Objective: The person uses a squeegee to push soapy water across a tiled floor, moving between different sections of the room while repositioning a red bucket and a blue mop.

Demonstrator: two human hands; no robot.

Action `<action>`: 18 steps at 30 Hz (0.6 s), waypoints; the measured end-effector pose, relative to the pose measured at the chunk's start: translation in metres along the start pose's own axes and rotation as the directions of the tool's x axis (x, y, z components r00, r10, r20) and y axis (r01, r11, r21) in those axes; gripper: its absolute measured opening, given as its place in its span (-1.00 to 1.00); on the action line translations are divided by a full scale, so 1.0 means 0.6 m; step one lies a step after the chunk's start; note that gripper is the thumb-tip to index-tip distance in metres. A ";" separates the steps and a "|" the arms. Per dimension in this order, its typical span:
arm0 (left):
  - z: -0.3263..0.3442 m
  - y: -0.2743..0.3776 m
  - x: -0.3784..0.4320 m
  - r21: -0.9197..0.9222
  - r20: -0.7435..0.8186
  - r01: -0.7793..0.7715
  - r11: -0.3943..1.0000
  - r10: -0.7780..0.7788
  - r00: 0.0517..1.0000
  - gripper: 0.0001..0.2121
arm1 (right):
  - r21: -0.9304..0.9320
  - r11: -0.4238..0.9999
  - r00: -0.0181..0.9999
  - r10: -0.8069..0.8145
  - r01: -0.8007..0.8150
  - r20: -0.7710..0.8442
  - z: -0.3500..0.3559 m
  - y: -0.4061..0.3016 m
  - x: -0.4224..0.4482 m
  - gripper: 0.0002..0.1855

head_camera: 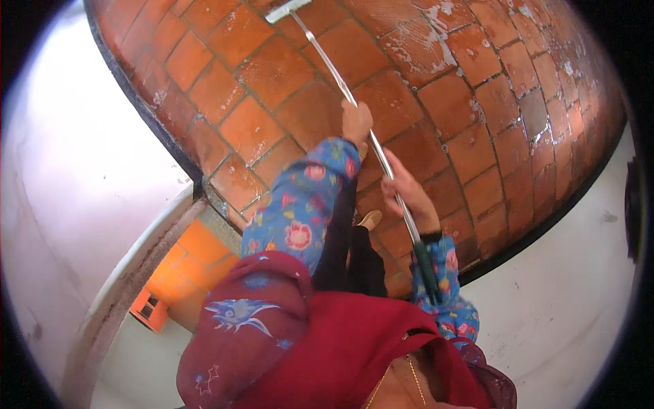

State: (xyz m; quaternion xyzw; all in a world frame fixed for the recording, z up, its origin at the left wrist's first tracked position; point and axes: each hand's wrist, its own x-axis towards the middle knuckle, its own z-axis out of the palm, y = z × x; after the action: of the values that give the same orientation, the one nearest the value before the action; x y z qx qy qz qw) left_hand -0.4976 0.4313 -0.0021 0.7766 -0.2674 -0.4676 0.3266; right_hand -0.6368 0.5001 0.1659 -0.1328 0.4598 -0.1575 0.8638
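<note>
A long metal pole [327,60] with a dark green grip [425,268] slants across the view. At its far end, top centre, a pale flat head [288,10] rests on wet terracotta floor tiles [352,51]; whether it is a squeegee or a brush I cannot tell. My left hand [356,121] is closed around the pole's middle. Lower down, close to the green grip, my right hand [407,190] holds the same pole, its fingers partly extended along it. Whitish suds or water streaks [434,43] lie on the tiles at the upper right.
A pale wall [76,128] with a dark skirting edge [138,110] bounds the floor at left, and another wall [552,286] at lower right. A doorway opening at lower left shows brighter tiles [196,250] and an orange object [149,309]. My feet [371,220] stand beneath the pole.
</note>
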 end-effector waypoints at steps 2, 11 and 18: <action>0.018 0.010 -0.135 0.141 0.154 0.170 0.975 -0.191 0.969 -0.74 | 0.027 0.999 0.990 0.045 -0.042 -0.131 -0.008 0.051 -0.113 -0.27; 0.092 -0.034 -0.239 0.329 0.358 0.032 0.944 -0.156 0.920 -0.75 | 0.210 0.978 0.951 0.053 0.012 -0.303 -0.004 0.069 -0.228 -0.25; 0.128 0.013 0.037 0.141 0.395 0.028 0.990 -0.082 0.915 -0.81 | 0.351 0.897 0.963 -0.235 0.268 -0.135 -0.054 0.018 -0.035 -0.27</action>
State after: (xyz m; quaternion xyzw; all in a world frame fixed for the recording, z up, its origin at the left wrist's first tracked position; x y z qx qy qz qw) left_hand -0.5582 0.3906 -0.0355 0.6920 -0.3367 -0.6066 0.1996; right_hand -0.6732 0.5153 0.1603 -0.0205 0.4392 -0.3566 0.8244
